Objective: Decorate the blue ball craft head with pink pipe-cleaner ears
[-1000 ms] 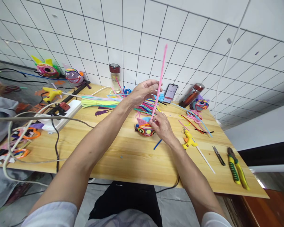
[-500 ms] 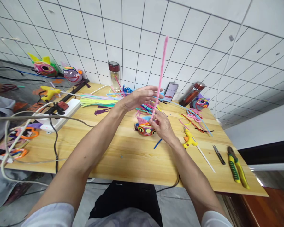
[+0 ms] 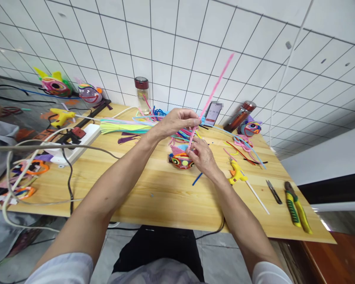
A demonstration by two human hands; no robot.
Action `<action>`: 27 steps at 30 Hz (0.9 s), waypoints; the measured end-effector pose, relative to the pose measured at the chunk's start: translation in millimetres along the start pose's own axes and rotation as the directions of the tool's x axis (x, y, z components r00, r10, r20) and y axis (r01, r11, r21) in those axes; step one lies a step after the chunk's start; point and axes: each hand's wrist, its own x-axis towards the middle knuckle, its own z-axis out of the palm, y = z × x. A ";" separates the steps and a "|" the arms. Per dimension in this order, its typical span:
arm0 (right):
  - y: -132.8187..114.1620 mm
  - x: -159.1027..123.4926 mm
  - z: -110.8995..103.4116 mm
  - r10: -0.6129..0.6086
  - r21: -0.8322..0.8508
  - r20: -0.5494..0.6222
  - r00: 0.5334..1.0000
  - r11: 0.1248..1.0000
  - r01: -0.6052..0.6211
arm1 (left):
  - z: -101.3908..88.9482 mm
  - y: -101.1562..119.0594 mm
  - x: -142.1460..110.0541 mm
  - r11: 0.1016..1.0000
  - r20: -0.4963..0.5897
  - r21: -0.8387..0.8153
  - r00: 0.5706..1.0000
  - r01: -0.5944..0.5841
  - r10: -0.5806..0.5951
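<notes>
A fuzzy pink pipe cleaner (image 3: 215, 88) rises from the fish-like craft figure (image 3: 182, 161) and leans to the right at its upper end. My left hand (image 3: 182, 121) pinches the pipe cleaner partway up its length. Lower down, my right hand (image 3: 201, 154) is closed on the same pipe cleaner at its bottom end, against the top of the figure. The figure is covered in coloured strips with round eyes, and its right side is partly hidden by my right hand. A short blue pipe cleaner (image 3: 197, 179) lies beside my right wrist.
Bundled pipe cleaners (image 3: 127, 126) lie behind my left forearm. A yellow glue gun (image 3: 237, 172), small snips (image 3: 273, 192) and pliers (image 3: 297, 207) are at right. A phone (image 3: 213, 113), a flask (image 3: 241, 116) and a glass bottle (image 3: 142, 94) stand by the wall. Cables cross a power strip (image 3: 77, 148); another person's sleeve (image 3: 1, 146) shows left.
My left hand, open beside the pipe cleaner before, has closed on it. The upper end of the pipe cleaner has tilted to the right. My right hand has stayed in place.
</notes>
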 end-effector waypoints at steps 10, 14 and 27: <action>2.9 -0.2 1.2 -0.013 -0.013 -0.009 1.000 1.000 0.013 | -1.8 -7.0 -1.1 0.994 -0.122 -0.107 0.992 0.006 -0.019; 3.8 -0.2 1.8 -0.016 -0.012 -0.011 1.000 1.000 0.016 | -1.3 -9.5 -1.1 0.994 -0.152 -0.111 0.988 0.006 -0.023; 4.1 -0.5 1.8 -0.014 -0.024 -0.010 1.000 1.000 0.014 | -8.2 -12.3 -9.8 0.991 -0.083 -0.122 0.994 0.060 -0.070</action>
